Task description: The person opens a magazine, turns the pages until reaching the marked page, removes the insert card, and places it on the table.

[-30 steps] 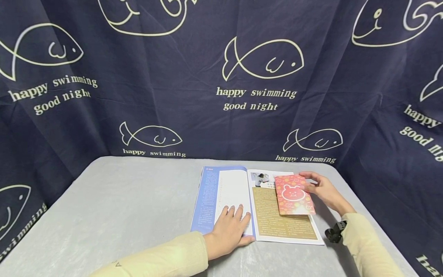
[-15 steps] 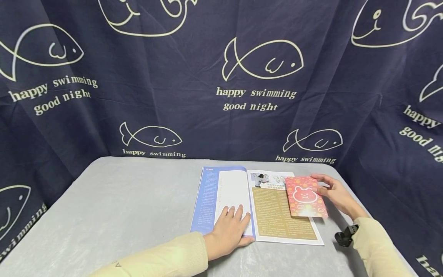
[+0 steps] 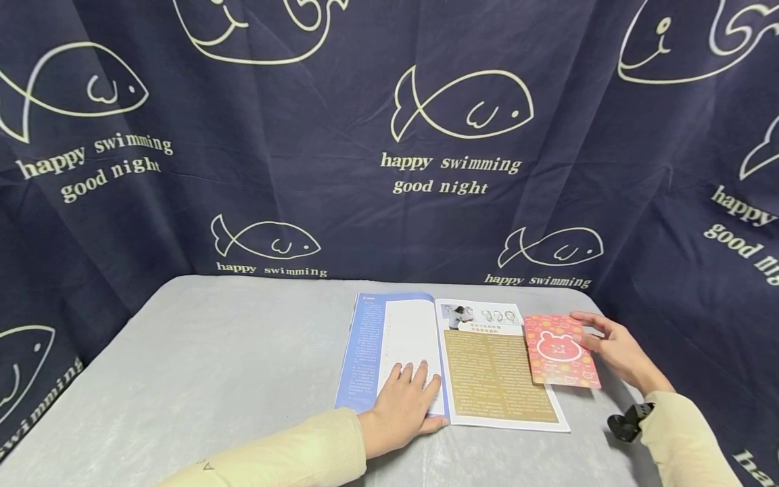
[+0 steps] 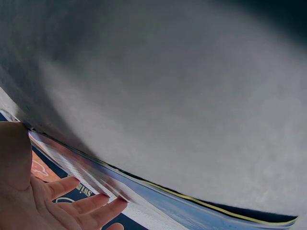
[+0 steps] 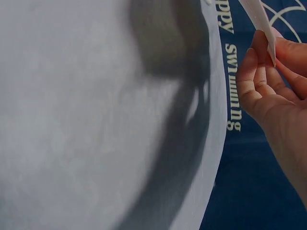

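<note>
An open magazine (image 3: 487,379) lies on the table, with a blue-and-white left page and a brown text page on the right. My left hand (image 3: 404,402) rests flat on the lower part of the left page, fingers straight and slightly spread. At the right, my right hand (image 3: 623,348) pinches the upper right edge of a thin pink card (image 3: 558,348) with a bear-face print. The card overlaps the right edge of the magazine in the head view. From the right wrist, the card (image 5: 261,21) shows edge-on between thumb and fingers.
A grey cloth covers the table (image 3: 243,352). Behind and at both sides hangs a dark blue curtain (image 3: 341,203) with white fish drawings and lettering. A small black device (image 3: 629,423) sits on the right wrist. Both sleeves are cream.
My right hand has moved to the right with the pink card, uncovering more of the magazine's right page, including a row of small drawings. The left hand has stayed put.
</note>
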Motion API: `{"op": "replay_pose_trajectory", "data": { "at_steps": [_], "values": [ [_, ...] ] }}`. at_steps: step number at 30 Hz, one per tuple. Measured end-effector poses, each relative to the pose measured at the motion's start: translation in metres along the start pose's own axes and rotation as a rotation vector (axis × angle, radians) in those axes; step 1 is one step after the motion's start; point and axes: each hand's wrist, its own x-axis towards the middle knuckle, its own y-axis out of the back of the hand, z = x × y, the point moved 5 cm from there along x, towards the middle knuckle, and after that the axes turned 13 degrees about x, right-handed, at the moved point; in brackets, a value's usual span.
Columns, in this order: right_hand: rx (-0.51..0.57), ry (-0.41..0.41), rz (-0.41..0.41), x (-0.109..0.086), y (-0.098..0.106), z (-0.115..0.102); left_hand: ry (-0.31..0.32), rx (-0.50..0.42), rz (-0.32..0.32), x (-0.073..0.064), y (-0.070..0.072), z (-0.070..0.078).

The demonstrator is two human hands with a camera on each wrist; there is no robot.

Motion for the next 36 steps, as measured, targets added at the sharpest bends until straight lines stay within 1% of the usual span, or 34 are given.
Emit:
{"op": "replay_pose_trajectory", "data": {
  "at_steps": [3,8,15,18,22,25,29,32,36],
  "values": [
    [0.004,-0.014,0.008,-0.003,0.006,0.002,0.002,-0.001,0.006,0.000,0.000,0.000],
    [0.047,-0.032,0.045,-0.009,0.014,0.002,0.003,-0.005,-0.001,0.000,-0.001,0.001],
    [0.117,-0.042,0.042,-0.015,0.021,0.004,0.013,-0.007,0.013,0.000,0.003,0.000],
    [0.099,-0.064,0.049,-0.016,0.024,0.007,0.013,-0.007,0.006,0.000,0.004,-0.001],
    [0.049,-0.117,0.070,-0.017,0.027,0.013,0.012,-0.007,0.010,0.000,0.003,-0.001],
    [0.065,-0.141,0.068,-0.017,0.027,0.016,0.011,-0.009,0.018,-0.001,0.001,0.000],
    [0.092,-0.142,0.059,-0.017,0.026,0.019,0.010,-0.011,0.019,0.000,-0.001,0.000],
    [0.049,-0.129,0.058,-0.017,0.026,0.020,0.008,-0.012,0.014,0.000,-0.002,0.001],
    [-0.050,-0.124,0.057,-0.016,0.025,0.022,0.006,-0.006,0.006,0.001,-0.003,0.001]
  ]
}}
